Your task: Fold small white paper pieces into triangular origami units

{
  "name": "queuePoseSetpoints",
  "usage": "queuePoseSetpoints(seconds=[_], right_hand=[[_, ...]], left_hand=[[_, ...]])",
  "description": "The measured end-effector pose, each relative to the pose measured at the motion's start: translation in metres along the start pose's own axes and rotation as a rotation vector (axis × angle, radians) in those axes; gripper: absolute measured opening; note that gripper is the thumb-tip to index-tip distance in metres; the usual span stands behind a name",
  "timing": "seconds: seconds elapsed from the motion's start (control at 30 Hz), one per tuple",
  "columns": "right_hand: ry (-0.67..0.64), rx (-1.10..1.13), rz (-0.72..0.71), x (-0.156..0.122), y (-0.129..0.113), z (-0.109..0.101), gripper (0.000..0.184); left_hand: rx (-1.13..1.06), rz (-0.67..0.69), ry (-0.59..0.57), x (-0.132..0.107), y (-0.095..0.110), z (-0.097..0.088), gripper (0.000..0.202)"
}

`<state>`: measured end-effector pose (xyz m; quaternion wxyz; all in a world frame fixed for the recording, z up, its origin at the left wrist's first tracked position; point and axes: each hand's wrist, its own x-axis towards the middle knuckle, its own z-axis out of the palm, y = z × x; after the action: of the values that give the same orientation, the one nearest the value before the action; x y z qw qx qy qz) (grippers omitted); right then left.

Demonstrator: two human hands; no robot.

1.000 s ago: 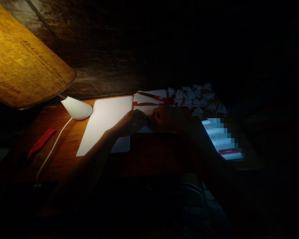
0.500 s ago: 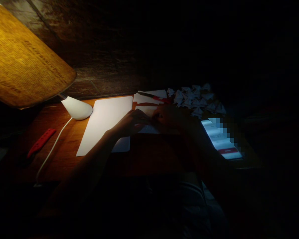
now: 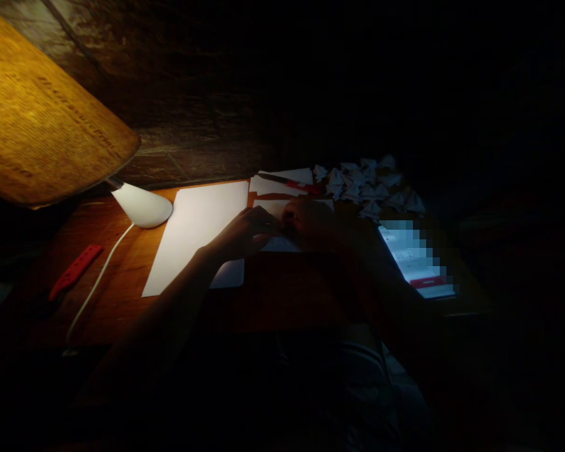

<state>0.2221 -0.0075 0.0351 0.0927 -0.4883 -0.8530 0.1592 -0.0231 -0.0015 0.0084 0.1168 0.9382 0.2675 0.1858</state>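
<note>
A small white sheet of paper [image 3: 282, 245] lies on the wooden desk under both hands. My left hand [image 3: 252, 227] is at its left side, fingers bent and closed on the paper. From the other side my right hand [image 3: 306, 218] meets it, its fingers curled in a pinch at the paper; shadow hides the fingertips. Just behind the hands is a cutter-like tool with a red handle [image 3: 301, 186], resting on more cut paper [image 3: 282, 182]. A stack of larger white sheets [image 3: 207, 220] lies partly under my left forearm.
Several small folded paper pieces [image 3: 358, 185] are heaped at the back right. A lit phone [image 3: 412, 267] lies near my right forearm. On the left stand a lamp with a white base [image 3: 144, 206] and brown shade [image 3: 51, 119], its cable [image 3: 98, 282], and a red perforated strip [image 3: 78, 270].
Both hands stay together over the small paper, with only slight finger movement. The whole view has shifted a little, so things appear slightly further left.
</note>
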Motion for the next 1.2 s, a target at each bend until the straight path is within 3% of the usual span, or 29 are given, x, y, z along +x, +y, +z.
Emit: queuePoseSetpoints(seconds=[0.27,0.6,0.9,1.2], right_hand=[[0.008,-0.023,0.064,0.002,-0.010,0.010,0.027],[-0.002,-0.017,0.114,-0.001,-0.023,0.006,0.020],[0.056,-0.015,0.159,0.002,-0.023,0.015,0.023],[0.033,-0.046,0.152,0.001,-0.026,0.012,0.024]], left_hand=[[0.026,0.009,-0.012,0.001,0.002,-0.003,0.022],[0.028,0.046,-0.008,0.000,0.003,-0.003,0.022],[0.047,0.037,-0.024,0.000,0.005,-0.005,0.021],[0.050,0.041,-0.033,0.002,0.006,-0.006,0.022]])
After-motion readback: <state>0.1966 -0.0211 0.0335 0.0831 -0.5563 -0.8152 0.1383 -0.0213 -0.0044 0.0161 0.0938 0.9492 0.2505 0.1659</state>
